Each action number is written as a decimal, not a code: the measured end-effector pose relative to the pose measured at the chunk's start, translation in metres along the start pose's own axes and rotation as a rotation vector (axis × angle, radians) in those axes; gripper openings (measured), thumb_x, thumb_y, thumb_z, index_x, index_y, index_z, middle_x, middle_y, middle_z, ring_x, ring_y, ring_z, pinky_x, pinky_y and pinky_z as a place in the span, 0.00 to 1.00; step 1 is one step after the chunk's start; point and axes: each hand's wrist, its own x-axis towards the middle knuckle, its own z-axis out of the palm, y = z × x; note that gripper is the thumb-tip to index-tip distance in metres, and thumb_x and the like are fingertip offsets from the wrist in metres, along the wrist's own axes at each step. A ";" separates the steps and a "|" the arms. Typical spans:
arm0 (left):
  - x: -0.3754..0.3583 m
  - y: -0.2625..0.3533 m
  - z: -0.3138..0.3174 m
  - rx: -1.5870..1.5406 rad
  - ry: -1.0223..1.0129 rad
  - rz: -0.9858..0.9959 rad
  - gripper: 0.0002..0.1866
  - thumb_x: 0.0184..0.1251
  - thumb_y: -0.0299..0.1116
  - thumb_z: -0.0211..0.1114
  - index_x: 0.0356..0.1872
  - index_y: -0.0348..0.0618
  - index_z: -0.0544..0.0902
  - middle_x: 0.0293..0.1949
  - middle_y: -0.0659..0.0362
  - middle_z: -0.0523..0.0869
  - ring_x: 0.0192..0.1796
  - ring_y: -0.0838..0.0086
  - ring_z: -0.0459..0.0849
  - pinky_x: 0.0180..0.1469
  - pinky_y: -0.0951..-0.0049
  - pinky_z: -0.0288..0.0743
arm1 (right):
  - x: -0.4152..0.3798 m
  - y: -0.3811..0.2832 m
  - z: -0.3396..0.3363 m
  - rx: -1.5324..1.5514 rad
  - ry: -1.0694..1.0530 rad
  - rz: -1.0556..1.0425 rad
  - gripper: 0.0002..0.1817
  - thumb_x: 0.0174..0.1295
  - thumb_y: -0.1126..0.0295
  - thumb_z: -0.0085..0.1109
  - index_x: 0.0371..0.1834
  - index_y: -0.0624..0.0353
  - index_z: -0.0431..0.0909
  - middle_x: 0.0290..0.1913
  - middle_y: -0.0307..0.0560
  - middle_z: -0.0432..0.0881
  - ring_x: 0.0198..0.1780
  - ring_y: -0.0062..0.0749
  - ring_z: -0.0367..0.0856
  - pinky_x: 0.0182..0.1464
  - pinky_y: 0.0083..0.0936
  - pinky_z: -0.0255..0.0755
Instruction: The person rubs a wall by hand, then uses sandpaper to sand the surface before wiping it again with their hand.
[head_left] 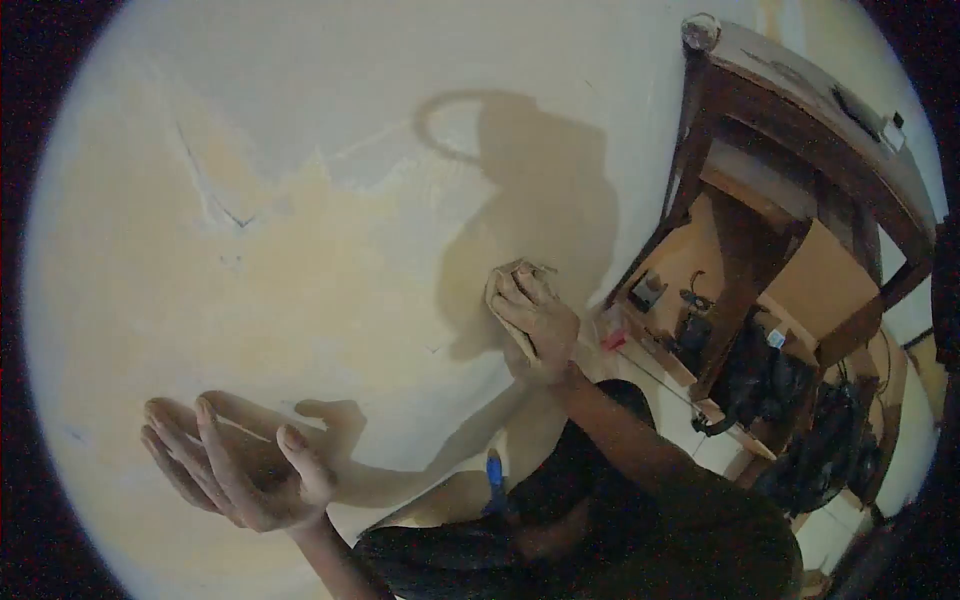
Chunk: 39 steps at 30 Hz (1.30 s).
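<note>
A wall [330,290] with patchy yellow and whitish-grey areas fills the view before me. My right hand [540,325] is closed on a folded, tan piece of sandpaper [512,328] and presses it against the wall. Its far side is hidden under my fingers. At lower left, my left hand [245,465] is raised in front of the wall, fingers apart and slightly curled, holding nothing. A short dark crack [242,222] marks the wall at upper left.
A dark wooden cabinet [760,90] stands at right, with cardboard boxes [825,290] and black bags [825,450] in and beside it. A blue-handled tool [495,470] is near my legs [450,560]. My shadow [545,190] falls on the wall.
</note>
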 end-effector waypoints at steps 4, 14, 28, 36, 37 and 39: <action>0.009 -0.003 0.011 -0.033 -0.001 0.028 0.30 0.73 0.47 0.62 0.65 0.33 0.81 0.70 0.37 0.77 0.75 0.39 0.72 0.77 0.41 0.62 | 0.033 -0.006 -0.001 0.065 0.088 0.059 0.22 0.57 0.62 0.61 0.55 0.54 0.86 0.65 0.53 0.81 0.69 0.49 0.75 0.71 0.39 0.67; 0.008 0.000 0.013 -0.020 -0.008 0.015 0.30 0.73 0.48 0.62 0.64 0.31 0.82 0.69 0.36 0.78 0.74 0.39 0.72 0.77 0.42 0.61 | 0.032 0.005 0.006 0.104 0.122 0.023 0.22 0.60 0.63 0.58 0.57 0.56 0.84 0.68 0.55 0.77 0.70 0.51 0.73 0.71 0.41 0.67; 0.005 0.003 0.008 0.016 -0.004 0.000 0.29 0.72 0.46 0.63 0.64 0.31 0.81 0.69 0.36 0.78 0.73 0.39 0.74 0.76 0.40 0.62 | -0.020 0.012 0.016 -0.021 -0.044 0.043 0.20 0.61 0.62 0.57 0.57 0.50 0.85 0.65 0.46 0.80 0.66 0.51 0.77 0.57 0.42 0.78; 0.005 -0.002 0.009 -0.017 0.019 0.006 0.29 0.72 0.46 0.64 0.65 0.32 0.81 0.70 0.38 0.78 0.75 0.40 0.71 0.76 0.42 0.62 | 0.023 -0.010 0.000 0.009 -0.012 0.060 0.24 0.57 0.60 0.60 0.58 0.51 0.86 0.64 0.49 0.80 0.66 0.50 0.76 0.59 0.40 0.77; 0.004 -0.002 0.007 -0.002 0.003 -0.005 0.29 0.72 0.46 0.64 0.65 0.32 0.81 0.70 0.38 0.78 0.75 0.40 0.71 0.76 0.42 0.62 | 0.004 -0.002 0.005 0.008 0.007 0.014 0.24 0.57 0.60 0.60 0.57 0.51 0.86 0.63 0.49 0.81 0.67 0.50 0.76 0.60 0.39 0.76; 0.004 -0.001 0.004 -0.001 0.014 -0.003 0.30 0.72 0.47 0.64 0.65 0.32 0.81 0.70 0.37 0.78 0.75 0.40 0.71 0.76 0.42 0.62 | 0.000 0.001 0.005 0.031 0.006 -0.012 0.24 0.58 0.60 0.59 0.57 0.52 0.85 0.63 0.51 0.82 0.68 0.51 0.75 0.63 0.40 0.74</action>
